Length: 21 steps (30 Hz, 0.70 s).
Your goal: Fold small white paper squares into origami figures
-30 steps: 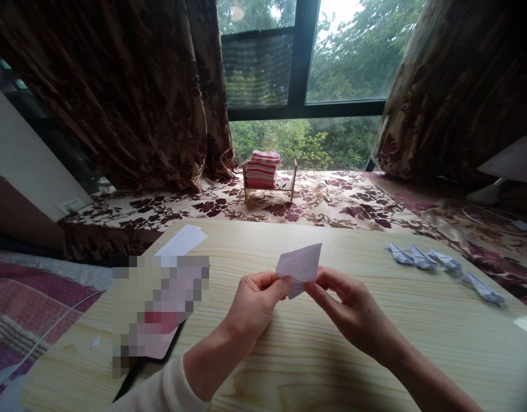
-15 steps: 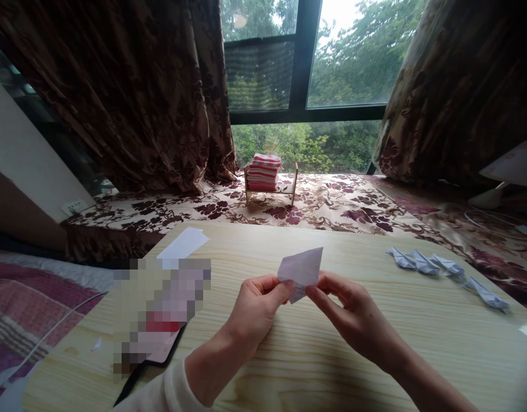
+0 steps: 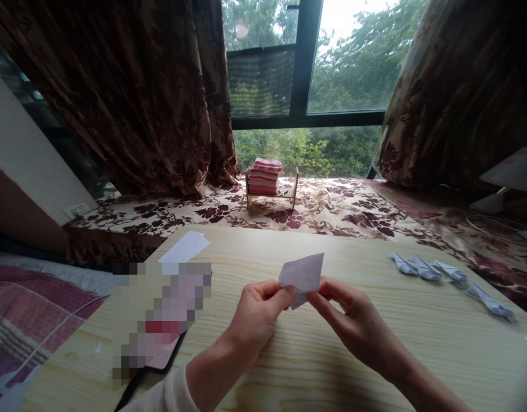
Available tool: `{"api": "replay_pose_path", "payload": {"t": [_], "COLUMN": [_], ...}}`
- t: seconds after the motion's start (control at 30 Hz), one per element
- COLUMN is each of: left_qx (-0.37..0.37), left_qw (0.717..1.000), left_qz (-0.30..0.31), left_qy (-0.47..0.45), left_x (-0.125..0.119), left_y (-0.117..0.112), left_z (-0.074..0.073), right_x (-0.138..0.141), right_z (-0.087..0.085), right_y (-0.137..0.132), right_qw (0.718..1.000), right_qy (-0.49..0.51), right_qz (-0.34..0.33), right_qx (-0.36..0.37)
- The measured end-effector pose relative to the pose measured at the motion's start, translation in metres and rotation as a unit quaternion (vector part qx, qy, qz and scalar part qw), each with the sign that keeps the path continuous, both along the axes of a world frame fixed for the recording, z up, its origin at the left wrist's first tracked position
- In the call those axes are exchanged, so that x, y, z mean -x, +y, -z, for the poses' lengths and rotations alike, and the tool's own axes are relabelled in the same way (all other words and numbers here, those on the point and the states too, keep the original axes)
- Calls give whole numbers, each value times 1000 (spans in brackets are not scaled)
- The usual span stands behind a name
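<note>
Pinching with thumb and first finger, the left hand (image 3: 257,313) holds the bottom left corner of a small folded paper (image 3: 304,270). The right hand (image 3: 358,327) pinches the bottom right part the same way. Both hands are closed tight on the paper, and the other fingers curl loosely. The paper stands up between the two hands, a little above the pale wooden table (image 3: 314,366), with its pointy tip aimed up and to the right.

The lowest bit of the paper is tucked behind the fingertips, so its shape there is hard to see. Any writing on it is too small to read.

A blurred patch (image 3: 160,320) on the left covers something flat on the table. A white paper slip (image 3: 185,247) pokes out past it. Far to the right lies a row of little folded paper shapes (image 3: 426,269), well apart from the hands.
</note>
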<state>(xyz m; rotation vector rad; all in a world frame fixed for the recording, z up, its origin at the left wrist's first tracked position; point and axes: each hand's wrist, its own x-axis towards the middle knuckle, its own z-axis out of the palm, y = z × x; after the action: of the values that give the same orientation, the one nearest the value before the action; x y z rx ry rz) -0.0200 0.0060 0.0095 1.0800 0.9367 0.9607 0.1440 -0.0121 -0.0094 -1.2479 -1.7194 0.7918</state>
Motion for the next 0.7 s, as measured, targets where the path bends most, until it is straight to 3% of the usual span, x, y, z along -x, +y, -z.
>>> {"api": "replay_pose_path", "payload": {"t": [0.7], "left_qx": [2], "left_qw": [1000], "left_qz": [-7], "left_qy": [0], "left_x": [1], "left_y": [-1], "left_z": [0], "right_x": [1], "right_z": [-1], "right_y": [0], "right_qw": [1000], "right_qy": [-3], "right_qz": [3], "right_qx": [-22]}}
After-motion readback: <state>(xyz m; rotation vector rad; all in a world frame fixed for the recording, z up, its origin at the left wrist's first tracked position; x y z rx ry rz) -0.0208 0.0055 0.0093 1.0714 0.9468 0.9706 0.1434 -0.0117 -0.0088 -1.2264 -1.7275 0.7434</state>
